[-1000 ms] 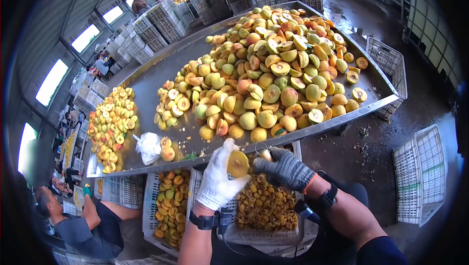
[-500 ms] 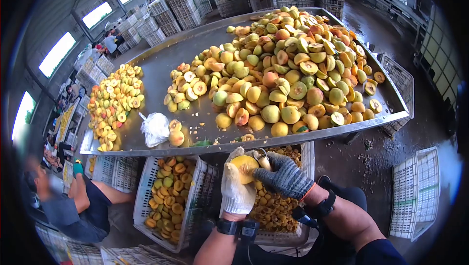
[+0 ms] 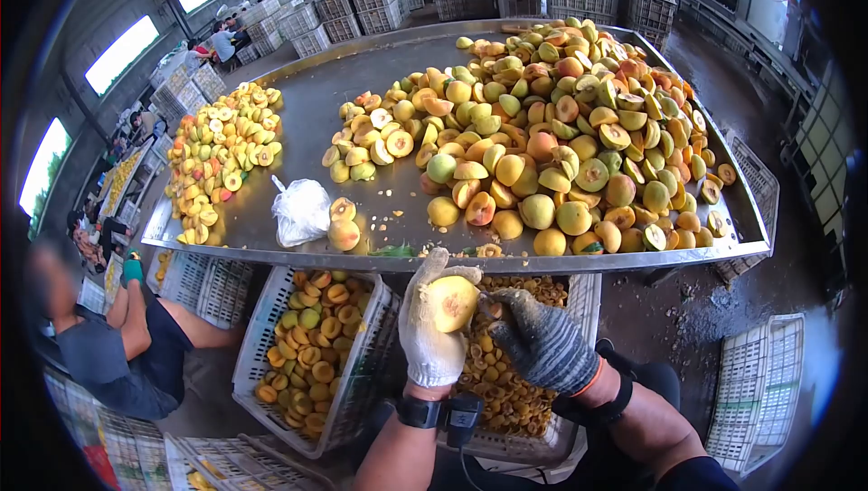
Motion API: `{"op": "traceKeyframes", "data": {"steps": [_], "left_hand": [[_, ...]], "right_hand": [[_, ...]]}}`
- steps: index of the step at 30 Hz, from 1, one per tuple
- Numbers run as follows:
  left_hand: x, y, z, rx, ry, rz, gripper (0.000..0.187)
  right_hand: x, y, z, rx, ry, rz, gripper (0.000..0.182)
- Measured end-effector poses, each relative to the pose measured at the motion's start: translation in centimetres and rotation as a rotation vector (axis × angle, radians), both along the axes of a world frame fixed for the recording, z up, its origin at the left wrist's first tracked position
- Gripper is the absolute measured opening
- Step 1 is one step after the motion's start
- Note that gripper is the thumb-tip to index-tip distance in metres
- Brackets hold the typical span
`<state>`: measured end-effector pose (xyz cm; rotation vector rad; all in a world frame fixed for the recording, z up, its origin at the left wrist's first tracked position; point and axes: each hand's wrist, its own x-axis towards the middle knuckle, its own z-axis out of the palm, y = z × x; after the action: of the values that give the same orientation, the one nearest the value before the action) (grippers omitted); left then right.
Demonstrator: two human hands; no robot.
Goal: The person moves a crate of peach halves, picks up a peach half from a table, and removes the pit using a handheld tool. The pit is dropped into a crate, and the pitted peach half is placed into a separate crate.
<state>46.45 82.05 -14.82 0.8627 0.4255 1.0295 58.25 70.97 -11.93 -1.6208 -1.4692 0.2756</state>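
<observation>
My left hand [image 3: 432, 333], in a white glove, is closed around a yellow peach half [image 3: 454, 304] with its cut face turned up toward me. Just right of it is my right hand [image 3: 542, 337], in a grey knitted glove, fingers curled round a small curved metal tool that is mostly hidden now. The fingertips are close to the peach half, apparently not touching it. Below both hands stands a crate [image 3: 586, 306] with many small brownish-yellow fruit scraps [image 3: 506, 401]. Left of it, a white crate [image 3: 258, 355] holds hollowed peach halves [image 3: 316, 346].
Ahead is a metal table [image 3: 334, 84] with a raised rim, bearing a large peach heap [image 3: 579, 129], a smaller heap [image 3: 226, 152] and a white plastic bag [image 3: 302, 212]. A seated person [image 3: 117, 337] is at left. Stacked crates [image 3: 759, 391] stand at right.
My right hand has drawn back from the peach half, down and to the right. The left hand still holds the half, its thumb and fingers now more spread. The view has shifted slightly.
</observation>
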Motion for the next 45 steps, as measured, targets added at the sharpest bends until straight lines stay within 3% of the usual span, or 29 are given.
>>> {"op": "traceKeyframes", "data": {"steps": [1, 3, 5, 14, 20, 22, 27, 29, 31, 33, 35, 36, 38, 39, 41, 43, 45], "left_hand": [[0.0, 0.0, 0.1, 0.123, 0.045, 0.017, 0.056], [-0.1, 0.0, -0.1, 0.115, 0.003, 0.000, 0.055], [-0.1, 0.0, -0.2, 0.103, -0.038, -0.021, 0.055], [-0.2, -0.2, 0.2, 0.136, 0.044, -0.012, 0.044], [-0.4, -0.1, -0.1, 0.120, 0.009, -0.011, 0.041], [-0.4, -0.3, 0.4, 0.260, 0.094, 0.054, 0.041], [-0.6, -0.5, 0.0, 0.207, 0.093, 0.071, 0.040], [-0.7, -0.4, 0.1, 0.182, 0.110, 0.072, 0.040], [-0.9, -0.3, 0.0, 0.400, 0.228, 0.124, 0.041], [-0.7, -0.2, -0.5, 0.460, 0.243, 0.147, 0.041], [-0.5, -0.3, -0.4, 0.518, 0.257, 0.167, 0.041], [-0.5, -0.5, 0.0, 0.475, 0.252, 0.149, 0.041], [-0.5, -0.5, 0.1, 0.430, 0.248, 0.132, 0.041], [-0.5, -0.5, -0.1, 0.421, 0.216, 0.118, 0.042], [-0.4, -0.7, 0.0, 0.409, 0.186, 0.103, 0.043], [0.0, -1.2, 0.9, 0.137, 0.012, -0.019, 0.046], [0.0, -1.1, 1.6, 0.054, -0.020, -0.083, 0.048]], "right_hand": [[-0.3, 0.2, 0.3, 0.025, -0.017, 0.014, 0.030], [-1.0, 0.4, 0.3, 0.064, -0.074, -0.020, 0.029], [-1.3, 0.3, 0.2, -0.084, -0.110, -0.055, 0.030], [-2.2, 1.3, 0.5, -0.116, -0.248, -0.110, 0.031], [-2.8, 2.0, 0.2, -0.144, -0.224, -0.139, 0.025], [-3.1, 1.9, -0.2, -0.138, -0.240, -0.148, 0.025], [-3.7, 1.8, -0.3, -0.157, -0.215, -0.119, 0.023], [-3.9, 1.6, 0.2, -0.213, -0.146, -0.093, 0.023], [-3.7, 1.7, 0.0, -0.201, -0.105, -0.033, 0.022], [-3.4, 2.0, -0.6, -0.185, -0.066, 0.025, 0.022], [-3.2, 2.0, -1.7, -0.125, 0.176, 0.061, 0.022], [-3.0, 2.0, -1.5, -0.126, 0.176, 0.059, 0.022], [-2.3, 1.8, -0.4, -0.227, 0.586, 0.270, 0.025], [-1.6, 1.8, 0.6, -0.228, 0.587, 0.269, 0.025], [-0.2, 1.5, 2.4, -0.551, 1.047, 0.325, 0.042], [0.2, 1.4, 1.5, -0.546, 1.042, 0.330, 0.043], [0.3, 1.5, 0.6, -0.392, 0.770, 0.357, 0.042]]}}
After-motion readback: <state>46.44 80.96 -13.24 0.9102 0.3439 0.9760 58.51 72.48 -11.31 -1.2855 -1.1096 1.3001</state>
